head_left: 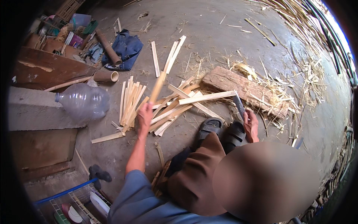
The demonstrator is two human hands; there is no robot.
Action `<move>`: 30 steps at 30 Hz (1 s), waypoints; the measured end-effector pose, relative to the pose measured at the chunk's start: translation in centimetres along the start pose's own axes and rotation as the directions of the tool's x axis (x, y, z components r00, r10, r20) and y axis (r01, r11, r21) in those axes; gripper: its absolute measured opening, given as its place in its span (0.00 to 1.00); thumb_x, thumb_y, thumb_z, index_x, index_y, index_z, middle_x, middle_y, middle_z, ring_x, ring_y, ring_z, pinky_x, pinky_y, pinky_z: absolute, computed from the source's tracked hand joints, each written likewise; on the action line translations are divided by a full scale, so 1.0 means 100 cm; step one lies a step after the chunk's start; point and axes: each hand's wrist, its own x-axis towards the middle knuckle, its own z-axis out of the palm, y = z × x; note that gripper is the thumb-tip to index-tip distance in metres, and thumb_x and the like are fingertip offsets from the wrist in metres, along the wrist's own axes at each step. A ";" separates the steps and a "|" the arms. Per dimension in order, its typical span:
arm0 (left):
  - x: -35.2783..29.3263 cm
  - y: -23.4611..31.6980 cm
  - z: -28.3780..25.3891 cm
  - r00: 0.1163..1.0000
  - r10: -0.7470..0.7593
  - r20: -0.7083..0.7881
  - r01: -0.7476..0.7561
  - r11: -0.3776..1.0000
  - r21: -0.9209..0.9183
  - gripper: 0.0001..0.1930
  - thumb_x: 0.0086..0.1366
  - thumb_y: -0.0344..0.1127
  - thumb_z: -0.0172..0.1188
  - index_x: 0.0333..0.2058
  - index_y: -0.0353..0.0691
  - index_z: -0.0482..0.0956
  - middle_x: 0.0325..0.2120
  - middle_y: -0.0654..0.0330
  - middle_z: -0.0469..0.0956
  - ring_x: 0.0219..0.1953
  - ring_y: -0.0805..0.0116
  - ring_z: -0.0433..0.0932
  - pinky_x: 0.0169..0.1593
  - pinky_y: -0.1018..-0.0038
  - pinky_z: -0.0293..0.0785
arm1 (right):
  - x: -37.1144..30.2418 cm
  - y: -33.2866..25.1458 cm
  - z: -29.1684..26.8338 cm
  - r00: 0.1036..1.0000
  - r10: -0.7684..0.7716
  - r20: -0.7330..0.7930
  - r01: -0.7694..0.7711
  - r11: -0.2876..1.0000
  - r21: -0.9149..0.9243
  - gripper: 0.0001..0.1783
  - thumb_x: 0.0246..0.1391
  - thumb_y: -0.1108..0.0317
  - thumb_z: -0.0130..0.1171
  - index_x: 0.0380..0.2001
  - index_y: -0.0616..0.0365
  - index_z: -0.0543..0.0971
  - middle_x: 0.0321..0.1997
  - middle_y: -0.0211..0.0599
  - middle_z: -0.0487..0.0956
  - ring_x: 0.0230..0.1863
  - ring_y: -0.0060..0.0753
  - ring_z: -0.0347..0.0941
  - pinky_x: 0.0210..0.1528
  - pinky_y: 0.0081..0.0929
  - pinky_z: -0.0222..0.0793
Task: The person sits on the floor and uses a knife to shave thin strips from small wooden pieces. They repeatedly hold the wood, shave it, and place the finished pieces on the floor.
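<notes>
My left hand (pixel 144 115) is closed round the lower end of a flat, pale wooden or bamboo strip (pixel 158 86), which slants up and away, blurred by motion. In my right hand (pixel 251 124) is a knife with a dark blade (pixel 239 104); its handle is mostly hidden by the fingers. The blade's tip meets or overlaps the end of another pale strip (pixel 208 98), though I cannot tell whether they touch. That strip lies across a loose heap of similar strips (pixel 169 115) between my hands. A neater bundle of strips (pixel 128 100) lies left of my left hand.
A rough wooden block (pixel 242 87) lies beyond my sandals (pixel 209 128), with shavings (pixel 278 99) around it. At the left are a clear plastic bottle (pixel 84 101), a bamboo tube (pixel 106 76) and a dark blue cloth (pixel 126 48). Long strips (pixel 298 22) lie at the far right.
</notes>
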 end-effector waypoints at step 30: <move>0.001 0.246 0.060 0.982 0.186 0.004 -0.056 0.316 -0.947 0.06 0.72 0.37 0.49 0.44 0.46 0.64 0.36 0.65 0.69 0.38 0.79 0.63 0.42 0.79 0.60 | -0.057 -0.076 -0.047 0.987 0.149 -0.062 -0.147 0.989 0.031 0.14 0.61 0.62 0.55 0.42 0.61 0.75 0.25 0.51 0.76 0.27 0.49 0.76 0.30 0.42 0.68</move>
